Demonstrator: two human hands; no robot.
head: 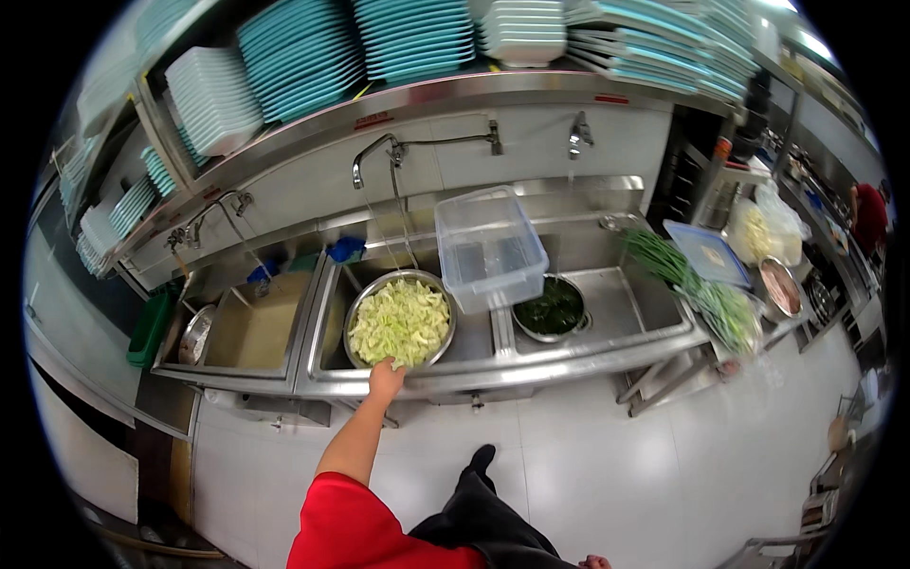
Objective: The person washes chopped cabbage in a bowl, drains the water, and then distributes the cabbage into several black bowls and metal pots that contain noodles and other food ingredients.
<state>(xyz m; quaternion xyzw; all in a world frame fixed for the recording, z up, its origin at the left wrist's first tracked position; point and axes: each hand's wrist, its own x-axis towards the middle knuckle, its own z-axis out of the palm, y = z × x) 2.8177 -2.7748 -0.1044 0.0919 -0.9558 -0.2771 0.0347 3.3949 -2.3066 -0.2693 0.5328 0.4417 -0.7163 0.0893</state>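
A round metal bowl (451,331) heaped with cut pale-green cabbage (402,320) sits in the middle sink. My left hand (386,378) reaches to its near rim, fingers against the rim and the nearest leaves; whether they grip either one is hidden. Just the top of my right hand (594,562) shows at the bottom edge, low by my side, away from the sinks. An empty clear plastic tub (490,249) rests tilted across the sink divider. Partly under it, a metal pot (584,321) of dark leafy greens (549,307) stands in the right sink.
A swing faucet (359,171) hangs over the middle sink. The left basin (256,327) holds cloudy water. Green onions (657,259), a blue-rimmed lid (707,252) and a bowl of pinkish food (780,286) lie at right. Plate stacks (416,39) fill the shelf. A person (869,217) stands far right.
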